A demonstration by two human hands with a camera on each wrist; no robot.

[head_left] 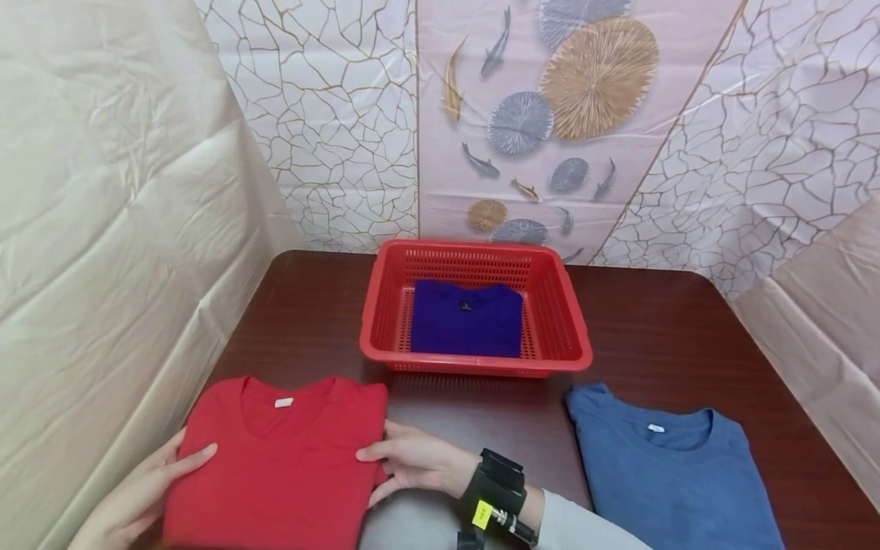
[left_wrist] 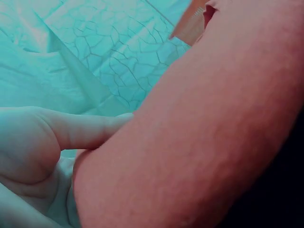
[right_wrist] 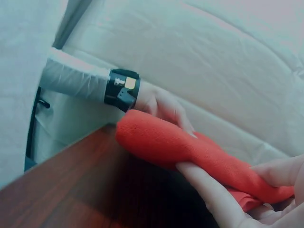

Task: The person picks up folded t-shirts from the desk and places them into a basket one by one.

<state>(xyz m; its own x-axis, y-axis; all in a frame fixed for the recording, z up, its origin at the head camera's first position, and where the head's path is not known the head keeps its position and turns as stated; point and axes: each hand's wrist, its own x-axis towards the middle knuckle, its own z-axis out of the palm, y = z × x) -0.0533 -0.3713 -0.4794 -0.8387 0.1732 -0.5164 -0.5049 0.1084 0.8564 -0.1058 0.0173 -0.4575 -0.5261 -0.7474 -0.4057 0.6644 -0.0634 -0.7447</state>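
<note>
A folded red T-shirt (head_left: 282, 466) with a white neck label is held at the front left, its collar toward the basket. My left hand (head_left: 140, 489) grips its left side, thumb on top and fingers beneath. On the opposite side my right hand (head_left: 419, 462) pinches the edge between thumb and fingers. In the right wrist view the red T-shirt (right_wrist: 180, 147) appears lifted off the tabletop, with dark shadow under it. The left wrist view shows the left thumb (left_wrist: 90, 130) pressed against the cloth, the fingers mostly hidden.
A red plastic basket (head_left: 474, 365) stands at the back middle of the brown table (head_left: 639, 321). Inside lies a folded dark blue T-shirt (head_left: 467, 325). At the front right rests a folded greyish-blue T-shirt (head_left: 677, 473). Fabric curtains (head_left: 124, 229) hang around the table.
</note>
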